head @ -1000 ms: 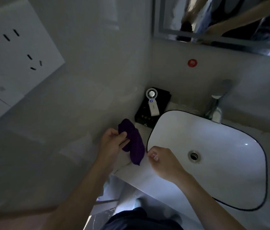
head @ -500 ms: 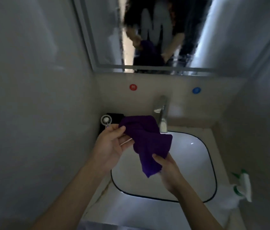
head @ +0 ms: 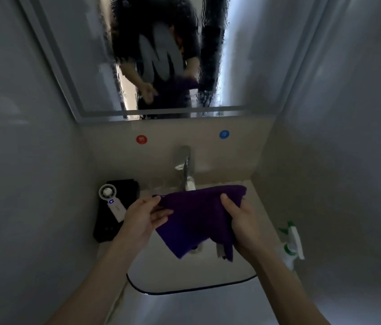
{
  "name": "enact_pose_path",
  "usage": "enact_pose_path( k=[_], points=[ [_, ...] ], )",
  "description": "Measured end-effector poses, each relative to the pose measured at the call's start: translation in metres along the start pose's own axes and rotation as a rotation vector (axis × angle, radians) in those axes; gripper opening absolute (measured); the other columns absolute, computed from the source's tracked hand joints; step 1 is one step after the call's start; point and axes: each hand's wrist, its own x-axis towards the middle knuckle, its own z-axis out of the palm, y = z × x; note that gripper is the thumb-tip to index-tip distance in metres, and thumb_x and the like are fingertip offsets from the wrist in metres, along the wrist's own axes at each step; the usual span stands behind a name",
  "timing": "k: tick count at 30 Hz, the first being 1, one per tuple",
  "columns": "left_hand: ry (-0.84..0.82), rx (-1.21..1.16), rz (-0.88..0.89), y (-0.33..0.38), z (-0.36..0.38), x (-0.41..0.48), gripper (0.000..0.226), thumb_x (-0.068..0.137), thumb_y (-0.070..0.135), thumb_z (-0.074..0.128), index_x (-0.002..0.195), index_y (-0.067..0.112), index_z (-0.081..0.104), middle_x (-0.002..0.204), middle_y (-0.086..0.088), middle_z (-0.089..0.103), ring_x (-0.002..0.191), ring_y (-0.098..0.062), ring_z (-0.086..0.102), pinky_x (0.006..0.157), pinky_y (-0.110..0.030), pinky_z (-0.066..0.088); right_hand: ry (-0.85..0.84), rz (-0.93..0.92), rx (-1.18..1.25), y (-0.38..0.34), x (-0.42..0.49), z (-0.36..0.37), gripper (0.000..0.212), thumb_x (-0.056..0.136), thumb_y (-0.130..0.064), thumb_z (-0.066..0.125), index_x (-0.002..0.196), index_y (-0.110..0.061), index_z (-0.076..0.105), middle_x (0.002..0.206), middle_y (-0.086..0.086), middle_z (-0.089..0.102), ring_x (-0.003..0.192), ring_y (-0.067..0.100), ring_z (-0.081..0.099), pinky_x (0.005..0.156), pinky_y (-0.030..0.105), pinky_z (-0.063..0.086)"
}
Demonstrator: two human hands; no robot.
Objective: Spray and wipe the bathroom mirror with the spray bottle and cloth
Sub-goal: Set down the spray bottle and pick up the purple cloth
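Observation:
A purple cloth (head: 196, 216) is stretched between both hands over the white sink (head: 184, 273). My left hand (head: 144, 216) pinches its left corner. My right hand (head: 243, 224) grips its right side, with a loose flap hanging down. The mirror (head: 86, 55) fills the wall above, streaked with wet runs, and reflects a person holding the cloth. The white spray bottle (head: 291, 242) with green trim stands on the counter at the right, beside my right wrist and apart from it.
A chrome tap (head: 186, 167) rises behind the cloth. A black box (head: 114, 219) with a small white handheld fan (head: 112, 202) on it sits at the counter's left corner. Red (head: 141, 139) and blue (head: 224, 134) stickers mark the back wall. Walls close in on both sides.
The view has swung from the left wall to face the mirror. The cloth went from dangling in my left hand to spread wide between both hands, and my right hand has slid to its right side.

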Motion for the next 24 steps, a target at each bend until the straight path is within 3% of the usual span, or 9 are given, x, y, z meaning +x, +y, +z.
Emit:
enact_pose_path(
  k=[4,8,11,13,15,17,19,22,24],
  points=[
    [-0.073,0.31,-0.001,-0.004,0.008,0.002,0.017,0.098,0.021,0.063,0.089,0.007,0.066,0.068,-0.007,0.069,0.054,-0.013,0.063,0.057,-0.028,0.05,-0.07,-0.063,0.054,-0.034,-0.004,0.001,0.014,0.093,-0.013,0.068,0.101,-0.022,0.075,0.103,0.011,0.077,0.098,0.031,0.074,0.076,0.037,0.061],
    [-0.148,0.588,-0.017,0.011,0.027,-0.003,0.021,0.096,0.023,0.065,0.081,0.009,0.061,0.061,-0.002,0.062,0.051,-0.013,0.059,0.054,-0.025,0.048,-0.194,-0.139,0.014,-0.065,-0.007,0.005,0.034,0.081,-0.01,0.072,0.115,-0.013,0.066,0.101,0.011,0.076,0.093,0.031,0.074,0.073,0.035,0.06],
    [-0.088,0.576,0.202,0.024,0.047,-0.01,0.016,0.096,0.019,0.066,0.094,0.007,0.056,0.084,-0.014,0.062,0.066,-0.019,0.058,0.061,-0.03,0.048,-0.176,-0.227,-0.057,-0.077,-0.004,0.012,0.034,0.084,-0.01,0.072,0.117,-0.014,0.065,0.101,0.011,0.077,0.094,0.032,0.075,0.073,0.035,0.061],
    [-0.183,0.389,0.379,0.038,0.06,-0.026,0.016,0.098,0.022,0.063,0.103,0.007,0.061,0.098,-0.02,0.068,0.08,-0.023,0.067,0.066,-0.028,0.055,-0.145,-0.279,-0.087,-0.084,-0.003,0.015,0.037,0.085,-0.008,0.072,0.119,-0.013,0.062,0.1,0.011,0.078,0.094,0.032,0.075,0.075,0.036,0.061],
    [-0.445,0.248,0.449,0.05,0.07,-0.044,0.028,0.093,0.036,0.068,0.115,0.02,0.065,0.11,-0.005,0.073,0.097,-0.02,0.072,0.073,-0.025,0.059,-0.117,-0.307,-0.094,-0.091,-0.001,0.017,0.038,0.087,-0.004,0.07,0.123,-0.009,0.059,0.102,0.012,0.077,0.097,0.034,0.074,0.077,0.04,0.062],
    [-0.663,0.329,0.466,0.061,0.077,-0.058,0.055,0.078,0.044,0.082,0.127,0.041,0.058,0.121,0.016,0.068,0.11,-0.011,0.069,0.081,-0.026,0.059,-0.121,-0.307,-0.049,-0.101,0.002,0.017,0.036,0.088,-0.01,0.066,0.123,-0.004,0.058,0.103,0.014,0.077,0.096,0.037,0.074,0.075,0.045,0.062],
    [-0.659,0.516,0.541,0.068,0.086,-0.06,0.079,0.069,0.037,0.09,0.133,0.053,0.047,0.128,0.026,0.06,0.118,-0.005,0.064,0.089,-0.028,0.059,-0.187,-0.258,0.025,-0.112,0.005,0.015,0.045,0.087,-0.018,0.058,0.127,0.0,0.057,0.109,0.023,0.074,0.096,0.041,0.072,0.077,0.049,0.06],
    [-0.538,0.467,0.605,0.081,0.102,-0.051,0.054,0.088,0.01,0.076,0.126,0.043,0.057,0.118,0.019,0.069,0.108,-0.003,0.068,0.085,-0.022,0.057,-0.279,-0.187,0.036,-0.13,0.012,0.011,0.058,0.078,-0.018,0.048,0.132,0.003,0.056,0.119,0.032,0.068,0.101,0.044,0.069,0.086,0.051,0.058],
    [-0.506,0.358,0.501,0.093,0.109,-0.048,0.036,0.098,0.006,0.062,0.109,0.039,0.071,0.102,0.012,0.077,0.092,-0.005,0.073,0.074,-0.018,0.057,-0.268,-0.264,-0.032,-0.136,0.018,0.006,0.046,0.077,-0.01,0.046,0.119,-0.005,0.065,0.108,0.021,0.075,0.093,0.038,0.072,0.086,0.048,0.057]
  ],
)
